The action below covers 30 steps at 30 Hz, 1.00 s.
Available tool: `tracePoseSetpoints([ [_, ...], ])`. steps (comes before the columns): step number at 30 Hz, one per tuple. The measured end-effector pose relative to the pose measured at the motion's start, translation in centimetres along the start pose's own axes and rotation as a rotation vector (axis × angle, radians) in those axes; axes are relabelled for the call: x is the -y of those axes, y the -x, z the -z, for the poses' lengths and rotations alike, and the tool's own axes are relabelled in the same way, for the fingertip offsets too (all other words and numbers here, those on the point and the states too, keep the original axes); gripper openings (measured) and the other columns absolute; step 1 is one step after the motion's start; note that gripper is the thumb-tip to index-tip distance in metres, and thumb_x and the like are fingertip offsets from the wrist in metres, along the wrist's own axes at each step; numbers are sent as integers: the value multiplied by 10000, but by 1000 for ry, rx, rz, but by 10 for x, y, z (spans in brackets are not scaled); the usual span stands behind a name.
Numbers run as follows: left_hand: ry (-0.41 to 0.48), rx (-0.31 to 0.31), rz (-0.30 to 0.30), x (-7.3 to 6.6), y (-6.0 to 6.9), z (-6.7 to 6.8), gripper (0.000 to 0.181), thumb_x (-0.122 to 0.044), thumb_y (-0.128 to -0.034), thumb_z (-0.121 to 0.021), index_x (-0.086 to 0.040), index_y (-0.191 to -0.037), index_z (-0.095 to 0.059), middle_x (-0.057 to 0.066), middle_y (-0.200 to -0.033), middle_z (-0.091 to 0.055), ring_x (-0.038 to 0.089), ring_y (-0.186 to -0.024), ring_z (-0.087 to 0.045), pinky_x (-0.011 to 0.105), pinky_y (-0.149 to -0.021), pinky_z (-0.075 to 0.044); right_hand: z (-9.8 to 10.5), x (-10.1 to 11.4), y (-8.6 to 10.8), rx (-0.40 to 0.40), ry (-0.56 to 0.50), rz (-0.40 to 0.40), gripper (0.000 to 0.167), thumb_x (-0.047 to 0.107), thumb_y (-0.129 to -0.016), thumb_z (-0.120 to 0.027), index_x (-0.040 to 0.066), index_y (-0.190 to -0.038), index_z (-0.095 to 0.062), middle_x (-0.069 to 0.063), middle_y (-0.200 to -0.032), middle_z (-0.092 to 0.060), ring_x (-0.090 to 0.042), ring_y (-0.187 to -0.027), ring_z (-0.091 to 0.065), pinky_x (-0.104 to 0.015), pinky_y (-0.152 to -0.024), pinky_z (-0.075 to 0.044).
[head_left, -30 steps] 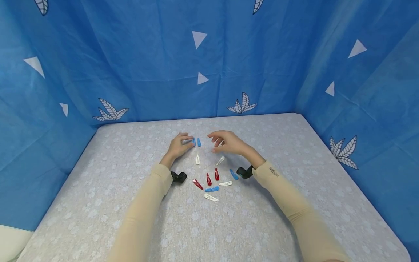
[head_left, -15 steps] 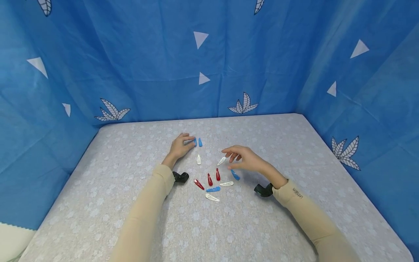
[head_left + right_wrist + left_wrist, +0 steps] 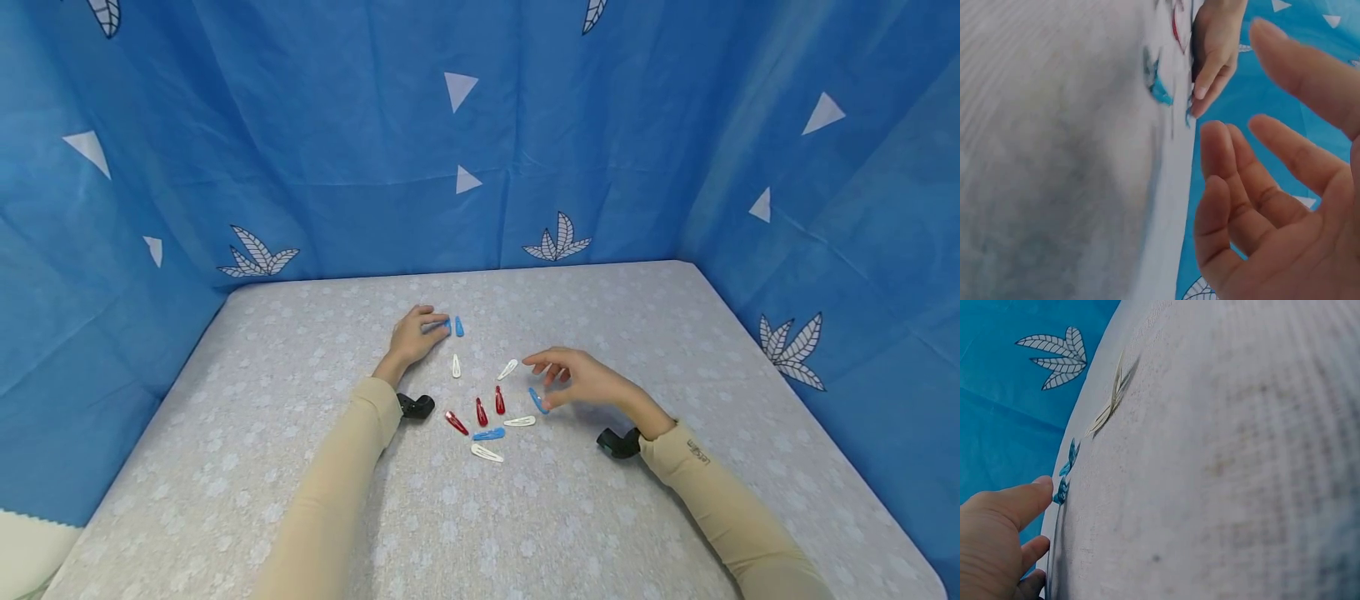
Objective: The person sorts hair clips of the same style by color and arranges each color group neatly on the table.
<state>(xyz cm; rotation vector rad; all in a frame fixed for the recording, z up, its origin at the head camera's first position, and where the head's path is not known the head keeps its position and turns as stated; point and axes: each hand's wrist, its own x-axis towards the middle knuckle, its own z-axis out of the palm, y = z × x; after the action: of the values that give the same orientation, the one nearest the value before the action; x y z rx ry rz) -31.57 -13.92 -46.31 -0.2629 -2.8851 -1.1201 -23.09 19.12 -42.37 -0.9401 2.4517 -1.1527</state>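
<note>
Toward the back of the table my left hand (image 3: pixel 412 335) has its thumb and index finger at the two ends of a small blue snap hair clip (image 3: pixel 1061 490), pinching it on the cloth; fingertips partly cover it. A second blue hair clip (image 3: pixel 459 326) lies just to its right. My right hand (image 3: pixel 585 379) hovers with spread, loosely bent fingers over another blue hair clip (image 3: pixel 537 400), its thumb tip close to that clip; contact cannot be told. In the right wrist view nothing is between the fingers of that hand. A white hair clip (image 3: pixel 507 369) lies left of its fingertips.
Red hair clips (image 3: pixel 482 412), white hair clips (image 3: pixel 487 452) and a blue hair clip (image 3: pixel 489 434) lie loose at mid-table. One more white hair clip (image 3: pixel 456 366) is in front of the left hand. A blue curtain (image 3: pixel 360 150) encloses the patterned tablecloth (image 3: pixel 450 525).
My right hand has moved right and nearer, from beside the two back blue hair clips to the blue hair clip at the right. The left hand has stayed at its hair clip.
</note>
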Motion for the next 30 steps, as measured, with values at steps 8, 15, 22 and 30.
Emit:
tracePoseSetpoints([
  [8, -11, -4, 11, -2, 1, -1, 381, -269, -962, -624, -115, -1310, -639, 132, -1530, -399, 360, -1460, -286, 539, -1208, -186, -3, -13, 1, 82, -24, 32, 665, 106, -758, -837, -39, -1338, -547, -183, -1126, -610, -253, -880, -613, -278, -699, -482],
  [15, -14, 0, 9, 0, 0, -1, 379, -269, -963, -621, -118, -1311, -639, 128, -1535, -391, 364, -1462, -276, 542, -1210, -170, -6, -16, 1, 102, -28, 27, 671, 128, -748, -848, -27, -1333, -559, -156, -1103, -604, -228, -880, -577, -258, -694, -466],
  [22, -24, 0, 2, 0, 1, 0, 378, -267, -963, -623, -118, -1310, -639, 132, -1537, -391, 352, -1481, -243, 542, -1217, -152, -8, -18, 1, 103, 0, 40, 647, 136, -748, -850, -16, -1315, -577, -135, -1074, -588, -199, -863, -552, -251, -696, -467],
  [30, -23, -2, 7, 0, 1, -1, 378, -278, -960, -627, -131, -1308, -643, 119, -1536, -399, 327, -1495, -217, 520, -1227, -132, -10, -17, 0, 95, 20, 30, 612, 128, -742, -852, 17, -1292, -608, -97, -1039, -583, -156, -841, -517, -240, -708, -466],
])
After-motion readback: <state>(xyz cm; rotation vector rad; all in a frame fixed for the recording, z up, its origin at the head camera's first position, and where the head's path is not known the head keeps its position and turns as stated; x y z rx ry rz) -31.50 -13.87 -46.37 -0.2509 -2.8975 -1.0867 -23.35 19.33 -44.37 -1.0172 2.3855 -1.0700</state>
